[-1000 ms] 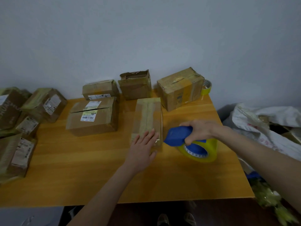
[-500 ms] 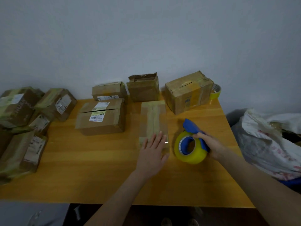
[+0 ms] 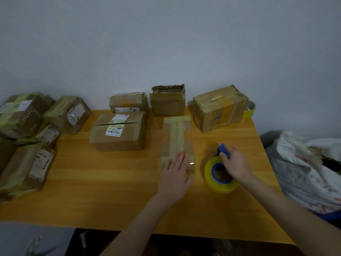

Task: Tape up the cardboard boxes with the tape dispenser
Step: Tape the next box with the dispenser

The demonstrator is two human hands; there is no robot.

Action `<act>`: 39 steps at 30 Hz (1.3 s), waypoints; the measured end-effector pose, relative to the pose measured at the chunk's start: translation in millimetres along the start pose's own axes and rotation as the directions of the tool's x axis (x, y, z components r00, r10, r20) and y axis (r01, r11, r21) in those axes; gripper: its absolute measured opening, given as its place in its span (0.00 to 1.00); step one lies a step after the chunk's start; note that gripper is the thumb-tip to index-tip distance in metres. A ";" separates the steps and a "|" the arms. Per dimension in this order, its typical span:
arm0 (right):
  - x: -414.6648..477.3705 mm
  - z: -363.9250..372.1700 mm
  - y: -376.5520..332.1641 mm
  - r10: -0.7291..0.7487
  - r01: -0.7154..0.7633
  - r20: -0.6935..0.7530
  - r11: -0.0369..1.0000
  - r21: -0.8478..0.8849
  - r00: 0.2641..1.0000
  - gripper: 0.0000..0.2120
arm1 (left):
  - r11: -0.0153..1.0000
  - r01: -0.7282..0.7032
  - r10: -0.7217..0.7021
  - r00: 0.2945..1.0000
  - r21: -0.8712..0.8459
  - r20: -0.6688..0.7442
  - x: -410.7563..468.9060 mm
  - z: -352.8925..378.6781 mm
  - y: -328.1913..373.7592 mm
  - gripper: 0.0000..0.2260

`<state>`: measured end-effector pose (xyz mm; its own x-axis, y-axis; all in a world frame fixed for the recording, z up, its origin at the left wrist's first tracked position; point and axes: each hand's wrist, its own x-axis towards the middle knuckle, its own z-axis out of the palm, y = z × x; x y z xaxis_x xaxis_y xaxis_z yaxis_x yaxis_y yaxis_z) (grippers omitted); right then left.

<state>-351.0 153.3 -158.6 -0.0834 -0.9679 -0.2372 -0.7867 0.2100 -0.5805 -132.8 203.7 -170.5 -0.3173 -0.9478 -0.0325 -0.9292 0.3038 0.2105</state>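
Observation:
A narrow flat cardboard box lies lengthwise in the middle of the wooden table, with tape strips along its top. My left hand rests flat on its near end, fingers straight. To the right stands the tape dispenser, a blue frame holding a yellowish roll, set down on the table. My right hand grips its blue handle from above.
A wider box with a label sits left of the narrow one. Three more boxes line the wall, with a spare tape roll at the back right. Several taped boxes are piled at the left. A white sack lies right of the table.
My right hand brought the dispenser from the air beside the box's near end down onto the table. My left hand stayed on the box.

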 end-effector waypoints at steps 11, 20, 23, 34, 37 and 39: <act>-49.2 62.2 -57.7 -0.406 0.454 0.219 0.851 -0.262 0.887 0.28 | 0.992 0.095 -0.103 0.991 -0.087 -0.089 -8.1 3.1 -6.8 0.31; -31.8 45.0 -64.1 -0.172 0.168 -0.025 0.981 -0.100 0.985 0.26 | 0.655 0.360 -0.573 0.810 -0.665 -0.126 -1.7 -20.4 -24.2 0.21; -26.2 52.3 -67.1 -0.143 0.145 0.024 0.988 -0.053 0.989 0.19 | 0.591 0.403 -0.610 0.790 -0.698 -0.060 2.5 -17.1 -30.1 0.19; -18.2 47.0 -61.3 -0.211 0.210 0.009 0.968 -0.139 0.977 0.31 | 0.511 0.321 -0.568 0.822 -0.797 -0.032 -6.3 -15.2 -44.2 0.27; -17.4 50.0 -61.4 -0.221 0.217 0.000 0.958 -0.188 0.975 0.29 | 0.587 0.318 -0.572 0.814 -0.744 -0.103 -6.1 -11.9 -42.9 0.24; -16.6 50.6 -61.1 -0.232 0.226 0.000 0.949 -0.221 0.973 0.28 | 0.609 0.326 -0.583 0.802 -0.723 -0.130 -4.0 -9.0 -42.1 0.21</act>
<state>-270.6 163.6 -158.6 0.1015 -0.9902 -0.0958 -0.9006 -0.0505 -0.4318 -90.7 193.8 -170.5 0.3117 -0.9499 -0.0222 -0.5324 -0.1940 0.8240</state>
